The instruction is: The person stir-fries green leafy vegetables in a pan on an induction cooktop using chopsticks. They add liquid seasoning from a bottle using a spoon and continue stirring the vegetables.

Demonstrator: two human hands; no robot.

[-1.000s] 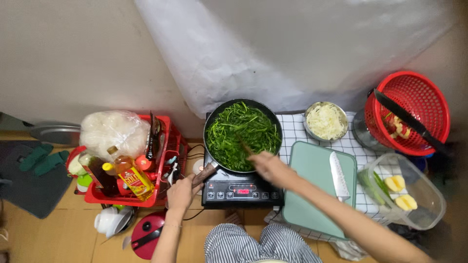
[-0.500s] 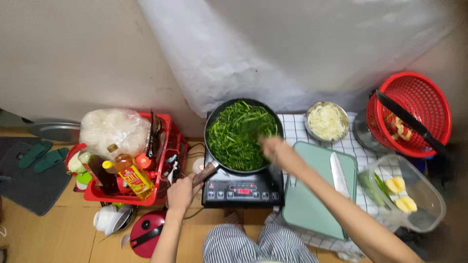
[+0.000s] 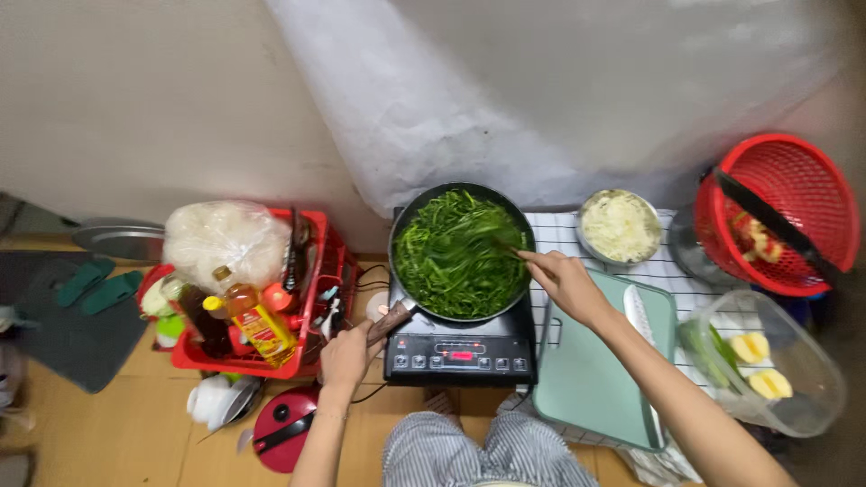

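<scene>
Wooden flooring is carrying a low cooking setup against a pale wall draped with a translucent plastic sheet (image 3: 433,99). At the middle, a black induction cooker (image 3: 460,347) is bearing a dark frying pan (image 3: 462,251) filled with leafy greens (image 3: 456,257). The left hand (image 3: 347,353) is gripping the pan's wooden handle (image 3: 390,320), fingers closed around it at the cooker's front left corner. The right hand (image 3: 566,284) is hovering at the pan's right rim, fingers pinched shut on a thin stick-like utensil (image 3: 507,245) whose tip is dipping into the greens; whether it is one stick or a pair cannot be told.

Beside the cooker's right edge, a mint-green cutting board (image 3: 600,370) is lying on a checked cloth (image 3: 555,236), with a knife (image 3: 639,311) resting near its far right side. A metal bowl (image 3: 621,225) of pale shredded food is sitting past the board's far edge. Further right, a red basket (image 3: 785,212) and a clear plastic container (image 3: 767,361) are standing. Left of the cooker, a red crate (image 3: 311,289) is holding an oil bottle (image 3: 257,320) and a white bag (image 3: 225,239). A red lid (image 3: 284,428) is lying on the floor in front of the crate.
</scene>
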